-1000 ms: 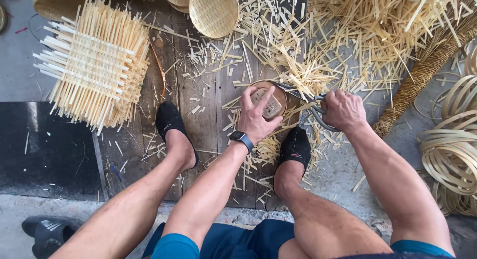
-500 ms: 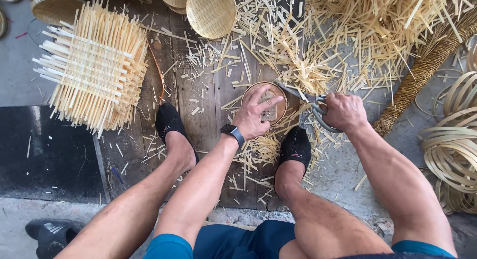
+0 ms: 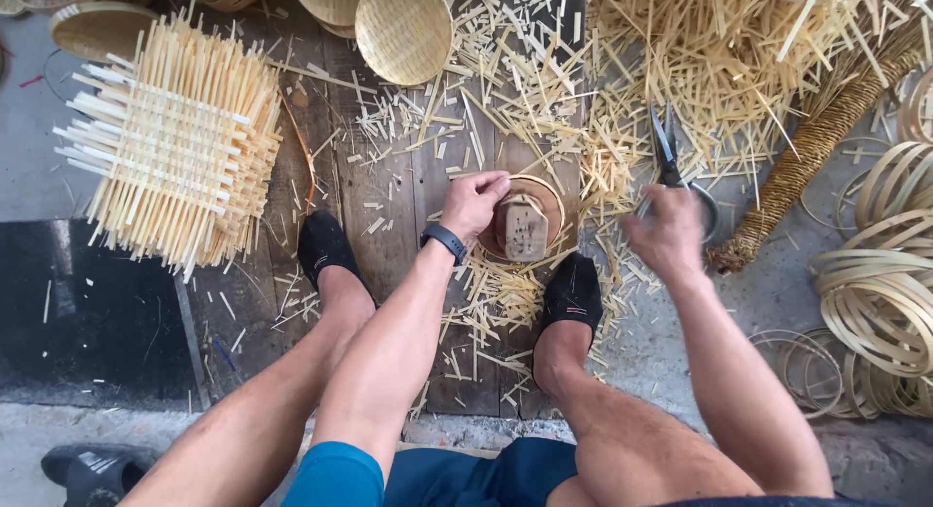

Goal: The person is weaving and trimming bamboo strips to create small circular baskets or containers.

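Note:
My left hand, with a dark watch on the wrist, grips the rim of a small round woven bamboo piece that sits on a wooden block between my feet. My right hand is off to the right of it, blurred, closed on the handles of dark shears whose blades point away from me. Cut bamboo slivers lie under and around the block.
A stack of square woven bamboo mats lies at left. Round woven baskets sit at the top. A big pile of bamboo offcuts, a twisted rope bundle and coiled bamboo hoops fill the right. My black-shoed feet rest on planks.
My right hand has pulled the shears away from the round piece and swung them rightward and up. My left hand has shifted onto the piece's rim, uncovering the wooden block.

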